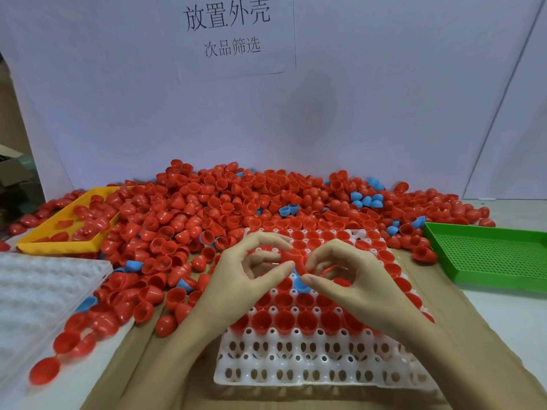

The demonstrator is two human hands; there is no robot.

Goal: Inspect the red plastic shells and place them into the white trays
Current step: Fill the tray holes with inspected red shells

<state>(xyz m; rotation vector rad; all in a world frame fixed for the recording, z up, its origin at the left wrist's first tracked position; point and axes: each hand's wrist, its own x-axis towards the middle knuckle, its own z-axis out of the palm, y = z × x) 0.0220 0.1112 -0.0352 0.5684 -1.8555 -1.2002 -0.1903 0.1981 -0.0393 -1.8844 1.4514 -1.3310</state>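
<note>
A white tray (310, 371) lies in front of me, its far rows filled with red shells (302, 321) and its near rows bare. Above the tray's middle, my left hand (236, 279) and my right hand (352, 279) meet at one red shell (291, 257), pinching it between their fingertips. A blue shell (302, 287) shows just under the fingers. My right hand also seems to have another red shell (331, 270) tucked under its curled fingers. A large heap of loose red shells (207, 208) covers the table behind the tray.
A yellow bin (38, 241) holding a few red shells stands at the back left. A green perforated bin (491, 255) sits at the right. A stack of white trays (38, 288) lies at the left. Blue shells (367, 199) are scattered in the heap.
</note>
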